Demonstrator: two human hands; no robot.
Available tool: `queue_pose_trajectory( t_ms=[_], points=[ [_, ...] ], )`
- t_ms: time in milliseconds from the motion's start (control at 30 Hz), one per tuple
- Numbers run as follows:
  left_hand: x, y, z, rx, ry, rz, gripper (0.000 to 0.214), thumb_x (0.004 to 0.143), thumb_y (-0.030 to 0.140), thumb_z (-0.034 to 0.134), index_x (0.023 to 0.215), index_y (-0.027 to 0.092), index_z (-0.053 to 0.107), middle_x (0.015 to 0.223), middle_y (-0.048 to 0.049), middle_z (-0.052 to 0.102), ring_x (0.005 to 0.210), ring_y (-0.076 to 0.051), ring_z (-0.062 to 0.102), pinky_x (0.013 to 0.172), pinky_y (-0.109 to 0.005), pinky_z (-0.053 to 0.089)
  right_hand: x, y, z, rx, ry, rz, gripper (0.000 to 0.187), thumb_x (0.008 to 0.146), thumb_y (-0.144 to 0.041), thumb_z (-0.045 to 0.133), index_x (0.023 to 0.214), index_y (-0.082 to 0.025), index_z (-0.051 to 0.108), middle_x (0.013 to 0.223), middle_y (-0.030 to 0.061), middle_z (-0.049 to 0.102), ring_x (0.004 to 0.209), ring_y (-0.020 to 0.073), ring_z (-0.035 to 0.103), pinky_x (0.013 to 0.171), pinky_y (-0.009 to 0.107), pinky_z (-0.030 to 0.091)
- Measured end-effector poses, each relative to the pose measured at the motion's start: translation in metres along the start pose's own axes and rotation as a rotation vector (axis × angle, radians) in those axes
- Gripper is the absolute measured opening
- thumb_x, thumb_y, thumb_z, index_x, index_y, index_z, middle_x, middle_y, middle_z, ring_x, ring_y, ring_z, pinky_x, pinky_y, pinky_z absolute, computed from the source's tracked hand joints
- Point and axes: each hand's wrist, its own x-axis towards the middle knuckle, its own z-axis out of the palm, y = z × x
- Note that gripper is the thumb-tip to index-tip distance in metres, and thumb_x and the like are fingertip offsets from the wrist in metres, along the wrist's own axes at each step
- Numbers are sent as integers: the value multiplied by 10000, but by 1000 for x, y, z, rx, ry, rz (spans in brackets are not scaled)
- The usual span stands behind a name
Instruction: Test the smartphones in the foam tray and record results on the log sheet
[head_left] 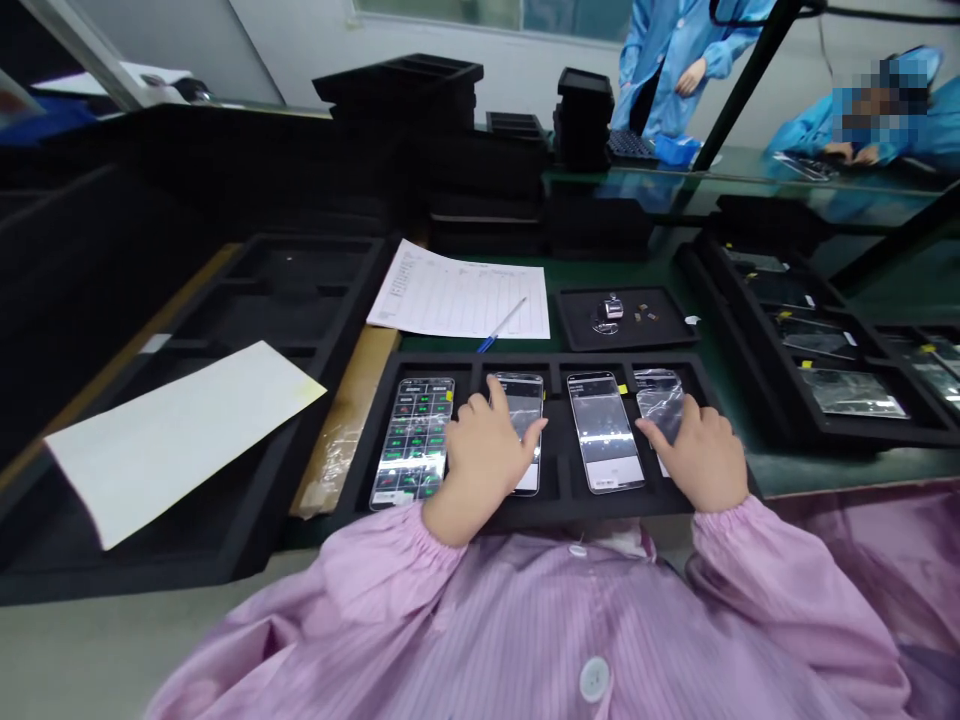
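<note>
Currently left hand (484,465) and right hand (701,455) rest on phones (412,442) in a foam tray (600,512) at 12 o'clock — fingers (480,408) spread across the second phone (526,410) and the bagged fourth phone (660,400), grip unclear. Slick, fragile glass — best taken by the long edges.

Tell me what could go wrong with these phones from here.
The bare left hand lies on the second phone, so skin could smudge its glossy screen. The right hand rests on the plastic-wrapped phone, which could slip in its foam tray. The pink sleeve touches the tray's edge and could nudge it, shifting the phones.
</note>
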Motion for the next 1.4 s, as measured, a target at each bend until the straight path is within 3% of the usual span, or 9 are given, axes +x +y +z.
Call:
queue_pose_trajectory(
  t_ms=[167,400,567,700,833,967,1133,1233,1400],
  points=[
    [18,24,2,87,-52,-54,861,945,533,467,1573,19,180,1168,-293,570,977,-379,620,724,-400,487,18,-5,6,-92,-46,-14,861,917,-640,516,1413,59,437,1000,269,601,904,398,590,698,432,458],
    [20,27,7,121,-37,-112,869,922,508,467,1566,0,178,1139,-272,606,902,-346,656,699,-373,474,22,-4,6,-68,-76,-4,882,913,-633,535,1426,75,418,1035,276,592,942,414,587,731,446,462],
    [12,23,-6,169,-63,-106,895,941,564,466,1575,11,159,1126,-237,628,924,-330,664,741,-375,489,17,-2,4,-46,-71,-1,912,907,-658,536,1441,69,407,1026,274,606,948,415,598,742,459,489],
    [-14,-12,-15,82,97,55,729,992,496,401,1553,48,279,1121,-194,658,997,-331,654,807,-420,510,3,14,3,135,12,-14,896,947,-680,425,1450,61,406,1097,290,624,1014,426,609,820,511,516],
    [-45,-70,-5,-142,438,168,476,1011,363,344,1360,120,557,1231,-156,665,1129,-301,633,922,-423,504,-19,26,3,419,161,-67,792,977,-658,375,1410,-3,483,1260,283,599,1189,411,571,988,537,480],
    [-60,-117,-1,-278,641,68,376,993,327,428,1204,122,662,1193,-147,691,1124,-289,647,1000,-439,492,-27,23,0,556,187,-153,576,989,-554,459,1314,-98,592,1291,218,614,1232,369,570,1045,524,458],
    [-59,-137,-32,-351,828,-27,342,987,290,452,1154,117,696,1143,-120,723,1122,-274,659,1001,-458,503,-16,6,-8,561,240,-250,431,989,-458,502,1201,-119,663,1272,195,644,1202,358,601,1021,510,484],
    [-49,-141,-55,-426,735,-15,339,992,338,435,1179,204,684,1181,-37,718,1147,-257,644,971,-462,494,-7,-4,-13,558,241,-317,389,993,-424,496,1181,-134,674,1281,177,649,1202,345,609,1013,496,497],
    [-5,-147,-78,-620,362,107,331,930,366,484,1124,227,713,1099,-42,748,1044,-221,677,969,-390,514,3,-11,-14,546,249,-376,400,990,-454,477,1157,-156,686,1275,154,667,1180,345,633,1014,490,506]
  ],
)
